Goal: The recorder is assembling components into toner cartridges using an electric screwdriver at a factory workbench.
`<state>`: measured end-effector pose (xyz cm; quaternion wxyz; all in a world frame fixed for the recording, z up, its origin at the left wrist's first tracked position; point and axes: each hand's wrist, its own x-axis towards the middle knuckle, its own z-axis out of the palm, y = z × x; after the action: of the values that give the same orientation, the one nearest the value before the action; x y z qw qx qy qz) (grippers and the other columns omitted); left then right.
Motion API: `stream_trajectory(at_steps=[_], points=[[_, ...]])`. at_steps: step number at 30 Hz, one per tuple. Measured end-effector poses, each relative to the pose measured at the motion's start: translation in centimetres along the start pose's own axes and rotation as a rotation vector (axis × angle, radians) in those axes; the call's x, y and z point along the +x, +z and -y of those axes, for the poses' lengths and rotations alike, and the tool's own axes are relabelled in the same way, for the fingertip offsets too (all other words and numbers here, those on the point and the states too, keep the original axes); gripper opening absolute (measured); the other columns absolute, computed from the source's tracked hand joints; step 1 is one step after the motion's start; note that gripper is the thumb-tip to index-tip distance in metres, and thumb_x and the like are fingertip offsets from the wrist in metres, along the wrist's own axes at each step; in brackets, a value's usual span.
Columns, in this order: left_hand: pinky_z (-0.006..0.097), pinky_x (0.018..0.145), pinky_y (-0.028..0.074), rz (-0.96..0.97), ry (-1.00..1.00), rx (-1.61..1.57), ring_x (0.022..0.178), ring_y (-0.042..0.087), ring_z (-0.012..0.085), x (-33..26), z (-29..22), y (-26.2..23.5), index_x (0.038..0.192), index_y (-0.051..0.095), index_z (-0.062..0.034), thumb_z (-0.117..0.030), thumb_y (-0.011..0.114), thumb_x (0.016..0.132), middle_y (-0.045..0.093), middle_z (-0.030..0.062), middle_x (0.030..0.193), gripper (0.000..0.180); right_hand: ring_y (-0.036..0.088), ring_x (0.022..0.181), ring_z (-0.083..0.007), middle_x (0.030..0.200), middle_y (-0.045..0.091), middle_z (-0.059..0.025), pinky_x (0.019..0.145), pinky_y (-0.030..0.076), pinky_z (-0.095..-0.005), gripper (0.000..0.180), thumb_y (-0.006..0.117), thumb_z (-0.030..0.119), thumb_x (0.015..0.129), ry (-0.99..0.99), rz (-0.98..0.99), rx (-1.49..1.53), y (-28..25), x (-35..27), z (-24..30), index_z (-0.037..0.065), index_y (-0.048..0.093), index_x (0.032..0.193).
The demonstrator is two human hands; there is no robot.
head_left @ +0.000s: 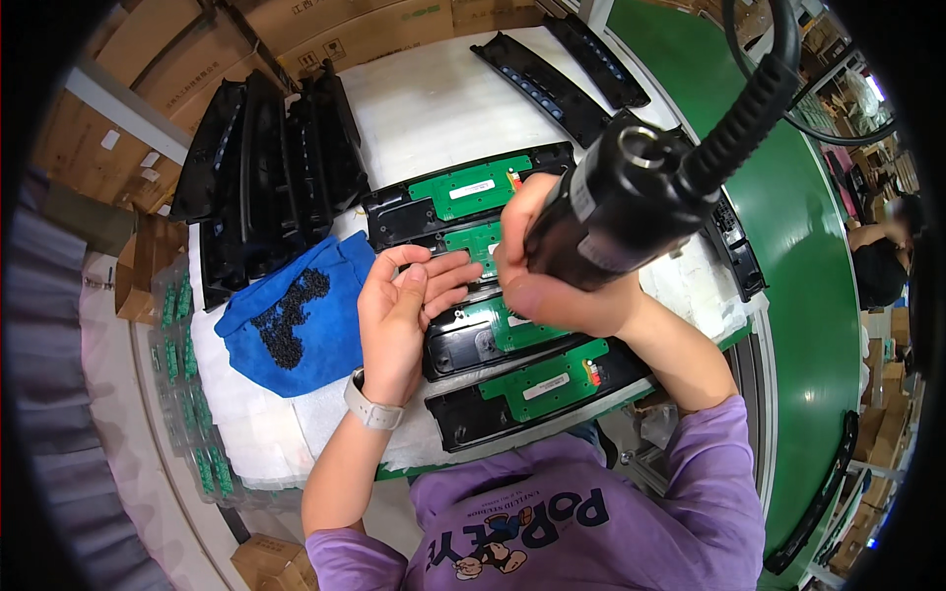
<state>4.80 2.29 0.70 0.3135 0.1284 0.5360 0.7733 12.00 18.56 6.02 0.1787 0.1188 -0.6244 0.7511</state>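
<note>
A black corded electric screwdriver (601, 222) is gripped in my right hand (562, 271), above the middle of a row of black plastic panels. Its tip is hidden behind the hand. My left hand (399, 295) is turned palm up beside it, fingers bent and thumb against the index finger; anything held there is too small to make out. Its fingertips reach toward a green circuit board (473, 241) partly covered by my hands. Other boards lie in the far panel (399, 217) and the nearest panel (468, 419). Small black screws (286, 330) lie heaped on a blue cloth (246, 360) at left.
Several black panels (261, 177) stand stacked at the back left, and others (542, 84) lie at the back right. White sheeting (414, 98) covers the work surface. A green surface (808, 325) runs along the right. The screwdriver's thick cord (744, 118) rises toward the upper right.
</note>
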Motion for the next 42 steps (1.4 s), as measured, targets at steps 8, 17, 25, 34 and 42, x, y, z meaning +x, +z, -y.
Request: stream_trajectory(at_steps=[8, 17, 25, 34, 42], points=[[0.023, 0.038, 0.041, -0.028, -0.046, 0.027, 0.044, 0.055, 0.0159, 0.0, 0.3, 0.2, 0.097, 0.047, 0.0017, -0.027, 0.035, 0.098, 0.062, 0.0178, 0.074, 0.031, 0.059, 0.064, -0.0087, 0.074, 0.063, -0.0039, 0.061, 0.048, -0.0221, 0.026, 0.074, 0.01, 0.065, 0.128, 0.099, -0.03, 0.1, 0.1, 0.6, -0.001, 0.06, 0.085], [0.019, 0.038, 0.016, 0.024, -0.147, -0.034, 0.044, 0.021, 0.003, -0.3, -0.4, 0.6, 0.093, 0.044, -0.0055, -0.017, 0.038, 0.096, 0.03, -0.005, 0.055, 0.013, 0.051, 0.056, -0.008, 0.064, 0.051, -0.0028, 0.048, 0.041, -0.021, 0.029, 0.067, -0.003, 0.063, -0.002, 0.111, 0.001, -0.6, -0.3, 0.3, 0.002, 0.048, 0.084], [0.019, 0.044, 0.024, 0.148, -0.172, -0.125, 0.05, 0.032, 0.0039, -0.7, -0.8, 0.7, 0.097, 0.045, -0.0041, -0.006, 0.043, 0.091, 0.045, 0.0006, 0.064, 0.007, 0.038, 0.036, -0.012, 0.052, 0.041, -0.0035, 0.041, 0.036, -0.0283, 0.027, 0.055, 0.019, 0.081, -0.244, 0.062, 0.474, -2.0, 0.7, 3.0, 0.002, 0.041, 0.096], [0.017, 0.043, 0.033, 0.185, -0.192, 0.082, 0.045, 0.042, 0.0052, -0.8, -0.4, 1.2, 0.099, 0.054, 0.0035, -0.017, 0.044, 0.095, 0.062, 0.0116, 0.078, 0.024, 0.038, 0.038, -0.0119, 0.057, 0.045, -0.0042, 0.044, 0.039, -0.0292, 0.026, 0.051, 0.023, 0.083, -0.323, -0.018, 0.487, -2.6, 0.6, 3.1, 0.003, 0.042, 0.098], [0.017, 0.04, 0.029, 0.241, -0.131, 0.304, 0.044, 0.039, 0.0031, -1.1, -0.2, 1.3, 0.093, 0.062, 0.0049, -0.015, 0.052, 0.091, 0.058, 0.0052, 0.064, 0.022, 0.039, 0.038, -0.0121, 0.059, 0.046, -0.004, 0.045, 0.039, -0.0297, 0.027, 0.051, 0.025, 0.083, -0.35, -0.057, 0.493, -2.5, 0.4, 3.3, 0.004, 0.042, 0.099]])
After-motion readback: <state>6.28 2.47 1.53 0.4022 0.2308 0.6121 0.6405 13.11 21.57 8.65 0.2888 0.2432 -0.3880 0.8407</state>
